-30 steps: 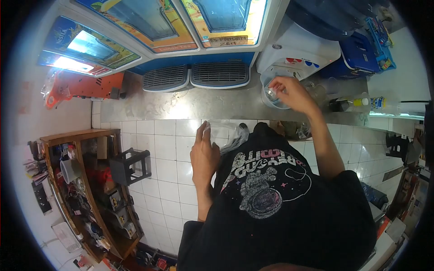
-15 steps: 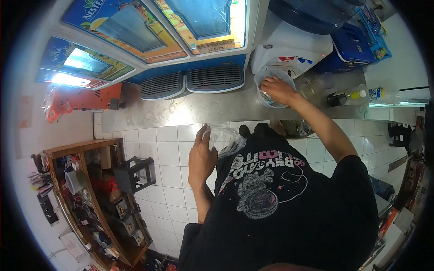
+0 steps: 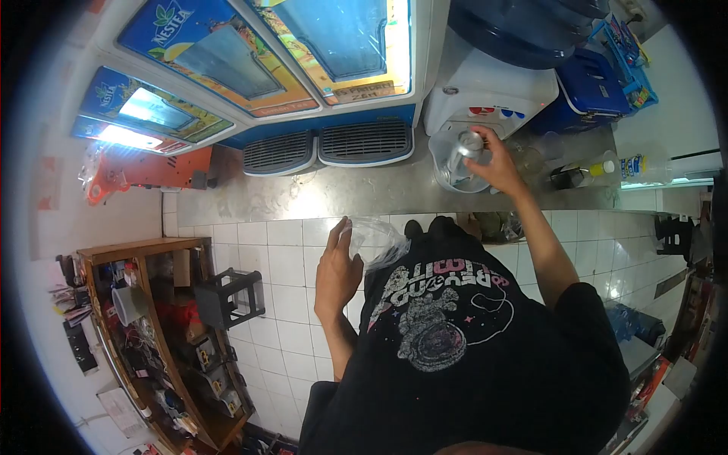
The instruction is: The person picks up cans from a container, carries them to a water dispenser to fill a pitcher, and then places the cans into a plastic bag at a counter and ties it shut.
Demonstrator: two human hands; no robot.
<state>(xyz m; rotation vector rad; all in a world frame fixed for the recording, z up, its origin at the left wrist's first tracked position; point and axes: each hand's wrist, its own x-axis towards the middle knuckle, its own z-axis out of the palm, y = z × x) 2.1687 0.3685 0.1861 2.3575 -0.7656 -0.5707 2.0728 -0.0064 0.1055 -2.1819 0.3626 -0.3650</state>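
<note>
My right hand (image 3: 494, 165) grips a shiny metal cup-like object (image 3: 468, 145) over a translucent plastic tub (image 3: 441, 173) on the metal counter (image 3: 280, 189). The tub stands in front of a white water dispenser (image 3: 485, 83). Lower left, my left hand (image 3: 338, 274) is closed on a clear plastic bag (image 3: 373, 236), which hangs in front of the counter's edge beside my black shirt.
A drink machine with two black drip trays (image 3: 366, 142) stands at the counter's back left. Right of the tub are clear cups (image 3: 528, 161) and a bottle with a yellow-green cap (image 3: 603, 168). A dark stool (image 3: 230, 297) and wooden shelf (image 3: 163, 334) stand lower left.
My right hand has risen from inside the tub and now holds the metal object above it. My left hand still holds the bag in nearly the same place. The view has shifted slightly.
</note>
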